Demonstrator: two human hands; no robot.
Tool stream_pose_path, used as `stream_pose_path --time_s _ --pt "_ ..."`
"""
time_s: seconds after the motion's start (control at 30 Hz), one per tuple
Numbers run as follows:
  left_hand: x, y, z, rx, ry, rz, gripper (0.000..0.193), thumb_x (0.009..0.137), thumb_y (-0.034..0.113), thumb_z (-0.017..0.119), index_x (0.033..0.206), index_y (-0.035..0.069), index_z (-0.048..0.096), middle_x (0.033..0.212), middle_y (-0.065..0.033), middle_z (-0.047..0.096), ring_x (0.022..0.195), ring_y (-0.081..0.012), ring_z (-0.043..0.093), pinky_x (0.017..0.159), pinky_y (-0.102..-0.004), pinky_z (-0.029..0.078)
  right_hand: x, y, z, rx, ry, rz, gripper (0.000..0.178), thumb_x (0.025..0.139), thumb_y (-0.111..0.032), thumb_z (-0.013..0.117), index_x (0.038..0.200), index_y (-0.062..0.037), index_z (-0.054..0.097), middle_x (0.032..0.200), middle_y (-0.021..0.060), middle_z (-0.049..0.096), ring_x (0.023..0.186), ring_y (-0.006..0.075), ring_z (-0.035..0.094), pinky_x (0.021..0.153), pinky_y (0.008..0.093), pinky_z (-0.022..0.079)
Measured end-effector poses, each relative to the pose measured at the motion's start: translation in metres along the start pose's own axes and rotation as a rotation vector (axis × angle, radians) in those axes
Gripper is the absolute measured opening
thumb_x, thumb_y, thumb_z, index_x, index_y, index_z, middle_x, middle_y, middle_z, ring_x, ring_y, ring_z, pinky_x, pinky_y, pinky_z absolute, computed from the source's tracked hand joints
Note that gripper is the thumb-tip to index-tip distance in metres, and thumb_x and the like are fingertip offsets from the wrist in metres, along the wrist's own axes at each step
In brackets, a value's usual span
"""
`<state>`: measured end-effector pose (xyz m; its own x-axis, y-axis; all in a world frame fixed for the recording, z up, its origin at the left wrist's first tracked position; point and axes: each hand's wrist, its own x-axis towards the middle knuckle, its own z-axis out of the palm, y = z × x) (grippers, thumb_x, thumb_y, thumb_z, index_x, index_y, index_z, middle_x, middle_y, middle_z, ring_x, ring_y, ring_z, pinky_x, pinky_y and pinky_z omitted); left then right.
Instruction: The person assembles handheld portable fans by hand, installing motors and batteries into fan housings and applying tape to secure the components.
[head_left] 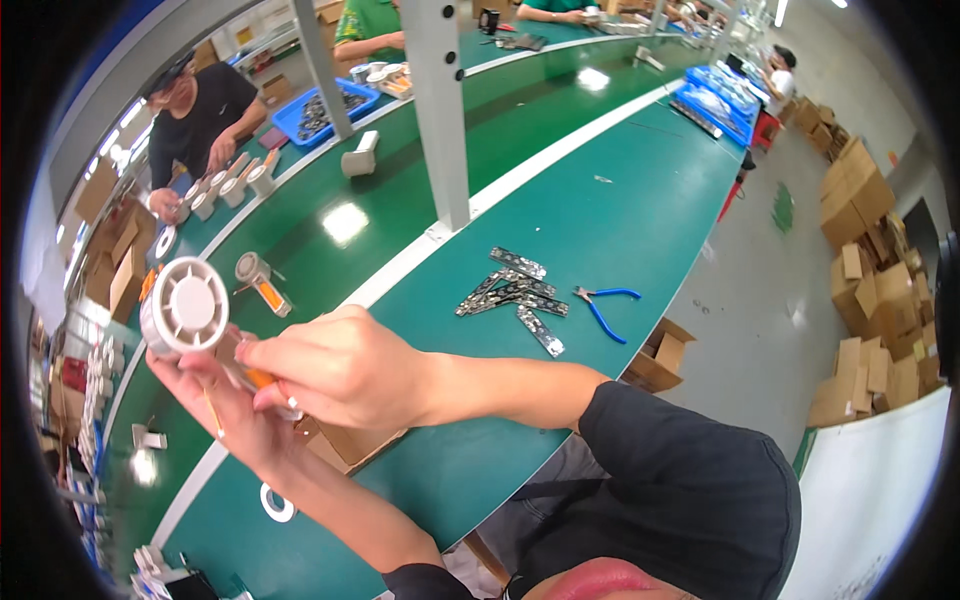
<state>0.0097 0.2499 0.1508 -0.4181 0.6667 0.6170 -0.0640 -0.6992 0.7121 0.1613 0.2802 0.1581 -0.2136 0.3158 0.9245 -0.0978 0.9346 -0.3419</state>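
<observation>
My left hand [225, 410] is wrapped round the handle of a white handheld fan [190, 305], with its round slotted head turned up. My right hand [345, 370] is closed at the fan's handle, fingertips pinched there. A bit of an orange part [260, 378] shows between the two hands; most of the handle is hidden by the fingers. A thin yellow wire [212, 410] hangs over my left palm. To the right on the green bench lie a pile of narrow dark circuit boards [510, 293] and blue-handled cutting pliers [607, 308].
A green conveyor belt [400, 215] runs beyond the bench [620, 180], carrying an opened fan [262, 283] and a white housing [361, 156]. A grey post [440, 120] rises from the divider. Below my arms are a cardboard box [350, 445] and a white ring [278, 503]. Co-workers sit across.
</observation>
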Motion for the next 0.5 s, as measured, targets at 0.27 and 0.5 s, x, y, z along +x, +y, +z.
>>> stream_pose_path --time_s 0.27,0.5 --pt "-0.003 0.017 0.007 0.1 0.016 0.004 0.056 0.102 0.039 0.058 0.142 0.006 0.036 0.112 -0.0094 0.058 0.095 -0.0165 0.056 0.086 -0.0319 0.046 0.005 0.001 -0.001 0.128 -0.067 0.002 0.029 0.076 -0.008 0.075 0.101 0.0015 0.066 0.067 0.0103 0.061 0.055 0.0272 0.061 0.049 0.0372 0.048" --pt "-0.006 0.028 -0.004 0.165 0.127 -0.027 0.065 0.101 0.048 0.056 0.146 0.007 0.034 0.115 -0.0097 0.059 0.098 -0.0167 0.057 0.084 -0.0312 0.048 0.007 -0.003 0.007 0.194 0.005 -0.008 0.029 0.074 -0.008 0.076 0.102 -0.0021 0.069 0.066 0.0075 0.059 0.053 0.0249 0.06 0.046 0.0362 0.045"
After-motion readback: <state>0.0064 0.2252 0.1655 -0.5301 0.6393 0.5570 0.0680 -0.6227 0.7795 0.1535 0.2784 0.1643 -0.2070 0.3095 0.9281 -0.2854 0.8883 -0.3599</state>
